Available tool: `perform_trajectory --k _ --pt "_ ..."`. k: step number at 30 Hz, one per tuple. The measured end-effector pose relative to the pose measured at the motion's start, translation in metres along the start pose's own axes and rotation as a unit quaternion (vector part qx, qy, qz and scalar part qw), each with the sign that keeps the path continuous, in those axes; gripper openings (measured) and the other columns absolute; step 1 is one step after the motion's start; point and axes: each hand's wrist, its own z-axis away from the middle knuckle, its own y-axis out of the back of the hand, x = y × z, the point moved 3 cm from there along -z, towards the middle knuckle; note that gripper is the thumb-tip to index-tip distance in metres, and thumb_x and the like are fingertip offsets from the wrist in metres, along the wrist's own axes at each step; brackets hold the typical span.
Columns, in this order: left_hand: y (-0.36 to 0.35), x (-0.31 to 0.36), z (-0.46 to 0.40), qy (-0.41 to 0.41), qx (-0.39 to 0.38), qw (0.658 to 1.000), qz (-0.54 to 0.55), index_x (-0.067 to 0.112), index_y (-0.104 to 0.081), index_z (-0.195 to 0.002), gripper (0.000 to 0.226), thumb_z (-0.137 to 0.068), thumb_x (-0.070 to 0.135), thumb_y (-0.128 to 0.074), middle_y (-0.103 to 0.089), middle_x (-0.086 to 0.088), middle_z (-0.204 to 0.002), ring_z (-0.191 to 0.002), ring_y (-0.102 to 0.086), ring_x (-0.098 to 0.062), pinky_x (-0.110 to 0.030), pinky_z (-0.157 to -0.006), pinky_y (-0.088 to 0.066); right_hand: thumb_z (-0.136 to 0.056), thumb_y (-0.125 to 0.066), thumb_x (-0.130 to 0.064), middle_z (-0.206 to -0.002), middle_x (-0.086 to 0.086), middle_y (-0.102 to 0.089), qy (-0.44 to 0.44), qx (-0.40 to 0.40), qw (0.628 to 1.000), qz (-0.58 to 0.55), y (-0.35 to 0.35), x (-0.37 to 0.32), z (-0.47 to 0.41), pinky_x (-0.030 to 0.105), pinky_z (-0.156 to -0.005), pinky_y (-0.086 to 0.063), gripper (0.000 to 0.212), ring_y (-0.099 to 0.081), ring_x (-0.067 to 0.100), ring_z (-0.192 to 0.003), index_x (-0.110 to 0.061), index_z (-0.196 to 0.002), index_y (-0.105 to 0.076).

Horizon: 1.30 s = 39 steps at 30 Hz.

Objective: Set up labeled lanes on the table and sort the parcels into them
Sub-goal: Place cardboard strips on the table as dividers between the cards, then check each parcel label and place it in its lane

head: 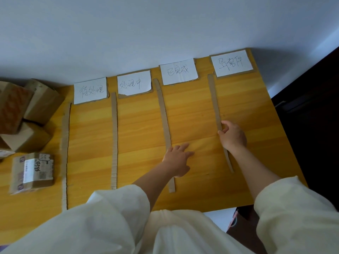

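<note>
Tabletop point(183, 116): yellow wood, far edge against a pale wall. Four cardboard divider strips lie on it running from far edge toward the person, marking lanes. Four handwritten paper labels on card backing point(178, 73) sit at the far end, one heading each lane.

Parcels point(27, 114): a stack of brown boxes at the left end of the tabletop, outside the leftmost strip point(65, 154); one taped parcel with a printed sticker point(33, 171) lies nearer the person. No parcel is in any lane.

Step in hand, judged: lane set-up, final alignment of dividers. Sorting not yet begun.

Right hand point(232, 137): arm extended, fingers and thumb pinching the rightmost strip point(213, 99) near its middle; this strip bows slightly.

Left hand point(178, 158): palm down, fingers straight and spread, pressing flat at the third strip point(164, 114), holding nothing.

Next move, judged: straighten the pinched strip so it runs parallel to its neighbour while the other hand keeps that neighbour from sliding; then reach left for a parcel. Strips are light and loose; a sleeve brush could shift them.
</note>
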Motion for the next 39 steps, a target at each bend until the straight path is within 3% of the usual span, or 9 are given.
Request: perform_trajectory --k 5,8,12,18,22,26,35,39 --pt "0.015 -0.015 0.013 0.019 0.091 0.985 0.148 0.029 -0.040 -0.143 0.049 -0.096 0.029 -0.053 -0.035 0.001 -0.153 -0.141 -0.032 -0.024 -0.043 -0.113 -0.031 -0.099 -0.052 -0.035 -0.116 0.001 -0.064 0.010 0.020 1.000 -0.015 0.004 -0.010 0.016 0.031 -0.067 -0.046 0.031 -0.058 0.021 -0.088 -0.023 -0.127 -0.058" --pt "0.019 -0.033 0.030 0.052 0.129 0.955 0.263 0.030 -0.050 -0.135 0.039 -0.097 0.030 -0.053 -0.049 0.002 -0.142 -0.129 -0.047 -0.022 -0.039 -0.101 -0.045 -0.099 -0.048 -0.046 -0.100 -0.001 -0.066 0.039 0.006 0.999 -0.021 0.003 -0.023 0.033 0.030 -0.063 -0.045 0.032 -0.058 0.020 -0.079 -0.021 -0.108 -0.064" --pt "0.011 -0.065 0.060 0.096 0.178 0.902 0.383 0.028 -0.058 -0.128 0.033 -0.094 0.031 -0.056 -0.061 0.006 -0.128 -0.120 -0.054 -0.013 -0.035 -0.097 -0.048 -0.096 -0.047 -0.052 -0.075 -0.004 -0.063 0.098 -0.022 0.993 -0.055 -0.009 -0.047 0.059 0.032 -0.056 -0.042 0.035 -0.059 0.021 -0.073 -0.022 -0.084 -0.063" --pt "-0.014 -0.124 0.121 0.181 0.265 0.798 0.509 0.022 -0.065 -0.118 0.027 -0.091 0.026 -0.062 -0.067 0.006 -0.113 -0.108 -0.060 -0.009 -0.031 -0.092 -0.050 -0.097 -0.053 -0.042 -0.066 0.007 -0.061 0.184 -0.086 0.975 -0.085 -0.041 -0.101 0.105 0.031 -0.052 -0.034 0.038 -0.058 0.027 -0.064 -0.013 -0.073 -0.061" --pt "-0.032 -0.169 0.166 0.232 0.318 0.740 0.545 0.021 -0.068 -0.111 0.022 -0.090 0.022 -0.063 -0.069 0.006 -0.106 -0.102 -0.063 -0.010 -0.033 -0.093 -0.051 -0.096 -0.054 -0.044 -0.056 0.000 -0.046 0.214 -0.152 0.960 -0.096 -0.071 -0.150 0.141 0.034 -0.053 -0.030 0.041 -0.048 0.020 -0.055 -0.020 -0.063 -0.051" --pt "-0.041 -0.223 0.210 0.269 0.374 0.709 0.535 0.022 -0.067 -0.114 0.023 -0.092 0.024 -0.061 -0.068 0.009 -0.106 -0.102 -0.061 -0.008 -0.024 -0.084 -0.048 -0.095 -0.054 -0.046 -0.057 -0.003 -0.051 0.251 -0.192 0.945 -0.080 -0.110 -0.200 0.174 0.030 -0.050 -0.032 0.034 -0.050 0.016 -0.051 -0.023 -0.070 -0.057" --pt "-0.072 -0.350 0.303 0.331 0.515 0.579 0.539 0.024 -0.066 -0.107 0.023 -0.092 0.011 -0.054 -0.067 0.009 -0.104 -0.089 -0.061 -0.002 -0.027 -0.076 -0.054 -0.096 -0.054 -0.042 -0.083 -0.005 -0.059 0.243 -0.287 0.923 -0.085 -0.215 -0.315 0.259 0.026 -0.057 -0.041 0.018 -0.060 0.022 -0.073 -0.026 -0.101 -0.060" --pt "-0.102 -0.401 0.325 0.354 0.517 0.573 0.528 0.028 -0.061 -0.116 0.030 -0.090 0.013 -0.056 -0.062 0.011 -0.116 -0.110 -0.054 -0.010 -0.033 -0.093 -0.047 -0.093 -0.059 -0.042 -0.094 -0.007 -0.057 0.215 -0.298 0.928 -0.065 -0.259 -0.362 0.293 0.029 -0.071 -0.045 0.027 -0.059 0.015 -0.085 -0.023 -0.114 -0.058"
